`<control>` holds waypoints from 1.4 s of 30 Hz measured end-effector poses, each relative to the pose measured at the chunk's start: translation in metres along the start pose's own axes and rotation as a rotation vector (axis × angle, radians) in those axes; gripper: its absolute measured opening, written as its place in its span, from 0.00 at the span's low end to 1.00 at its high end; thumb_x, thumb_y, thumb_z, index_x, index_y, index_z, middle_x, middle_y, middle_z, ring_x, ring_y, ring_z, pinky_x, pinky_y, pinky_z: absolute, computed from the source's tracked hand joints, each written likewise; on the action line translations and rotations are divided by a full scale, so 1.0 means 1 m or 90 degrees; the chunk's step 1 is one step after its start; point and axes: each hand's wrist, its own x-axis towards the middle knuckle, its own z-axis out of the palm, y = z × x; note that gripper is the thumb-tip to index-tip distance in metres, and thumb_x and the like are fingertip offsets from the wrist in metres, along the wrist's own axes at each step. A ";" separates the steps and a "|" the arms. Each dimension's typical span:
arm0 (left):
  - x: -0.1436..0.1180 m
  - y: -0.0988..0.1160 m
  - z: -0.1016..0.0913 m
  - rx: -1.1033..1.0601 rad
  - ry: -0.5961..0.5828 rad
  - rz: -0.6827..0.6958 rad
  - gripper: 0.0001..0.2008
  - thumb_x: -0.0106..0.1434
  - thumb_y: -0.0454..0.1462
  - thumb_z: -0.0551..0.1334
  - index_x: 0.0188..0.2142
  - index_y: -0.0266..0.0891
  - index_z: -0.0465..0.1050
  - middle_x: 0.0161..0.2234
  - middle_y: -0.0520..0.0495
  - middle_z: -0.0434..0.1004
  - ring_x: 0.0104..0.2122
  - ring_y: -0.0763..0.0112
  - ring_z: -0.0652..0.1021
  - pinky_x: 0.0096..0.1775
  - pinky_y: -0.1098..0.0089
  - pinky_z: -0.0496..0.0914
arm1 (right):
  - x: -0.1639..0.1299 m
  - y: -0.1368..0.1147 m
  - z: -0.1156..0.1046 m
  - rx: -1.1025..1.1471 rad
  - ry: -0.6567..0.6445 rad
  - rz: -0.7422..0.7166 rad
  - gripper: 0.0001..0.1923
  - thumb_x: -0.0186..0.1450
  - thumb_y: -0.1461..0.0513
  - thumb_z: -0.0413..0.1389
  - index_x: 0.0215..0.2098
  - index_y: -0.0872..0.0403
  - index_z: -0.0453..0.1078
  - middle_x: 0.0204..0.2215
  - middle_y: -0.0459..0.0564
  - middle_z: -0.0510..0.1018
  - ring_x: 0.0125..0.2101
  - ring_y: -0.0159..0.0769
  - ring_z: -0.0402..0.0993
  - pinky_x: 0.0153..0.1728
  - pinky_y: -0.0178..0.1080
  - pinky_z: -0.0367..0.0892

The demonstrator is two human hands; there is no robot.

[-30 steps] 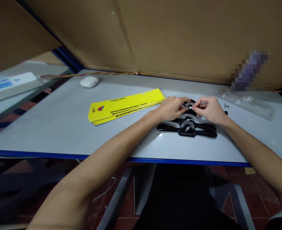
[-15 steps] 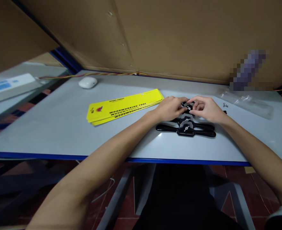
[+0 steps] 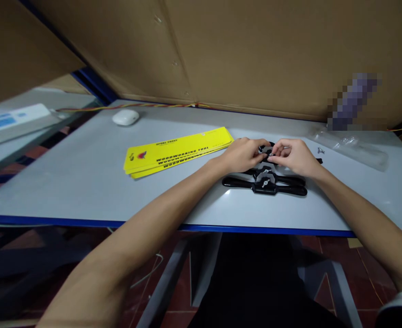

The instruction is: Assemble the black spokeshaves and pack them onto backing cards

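Black tool (image 3: 268, 154) sits on the grey table (image 3: 85, 182) behind two matching black tools (image 3: 264, 186), between both hands; left hand (image 3: 244, 155) grips its body, right hand (image 3: 295, 157) pinches a small silver wing nut (image 3: 271, 154) at its middle; risk as I judge it: nut slips from the fingertips and rolls off, or cross-threads if tilted; tool looks glossy black, two-handled, mostly hidden by fingers.

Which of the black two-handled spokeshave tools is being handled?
The farthest black spokeshave, pinched between left hand and right hand; the two nearer spokeshaves lie untouched.
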 end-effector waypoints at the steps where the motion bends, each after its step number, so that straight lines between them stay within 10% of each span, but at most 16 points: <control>1: 0.000 0.000 0.000 -0.001 -0.002 -0.001 0.26 0.72 0.41 0.58 0.66 0.41 0.78 0.35 0.44 0.86 0.35 0.59 0.83 0.43 0.62 0.71 | 0.000 0.000 0.000 -0.004 0.002 0.000 0.24 0.56 0.44 0.74 0.31 0.51 0.73 0.25 0.46 0.76 0.28 0.36 0.72 0.31 0.42 0.66; 10: -0.002 0.000 -0.002 0.004 -0.005 0.009 0.31 0.69 0.40 0.55 0.68 0.38 0.77 0.35 0.43 0.86 0.36 0.58 0.83 0.44 0.61 0.73 | -0.002 0.001 0.001 -0.032 0.008 0.005 0.10 0.63 0.54 0.65 0.33 0.52 0.80 0.23 0.47 0.79 0.25 0.36 0.74 0.30 0.42 0.65; 30: -0.003 0.002 -0.004 0.009 -0.009 0.001 0.27 0.77 0.47 0.54 0.67 0.40 0.77 0.34 0.43 0.86 0.40 0.54 0.84 0.46 0.60 0.72 | -0.002 -0.001 0.000 0.031 0.017 0.010 0.09 0.59 0.62 0.65 0.36 0.50 0.70 0.26 0.44 0.78 0.25 0.35 0.73 0.30 0.41 0.67; 42: -0.001 0.003 0.000 0.024 0.019 -0.039 0.23 0.79 0.50 0.55 0.63 0.42 0.78 0.40 0.41 0.87 0.42 0.52 0.84 0.47 0.61 0.72 | 0.000 0.000 -0.001 -0.005 -0.016 -0.031 0.11 0.62 0.56 0.67 0.41 0.52 0.81 0.32 0.48 0.78 0.32 0.37 0.72 0.35 0.43 0.68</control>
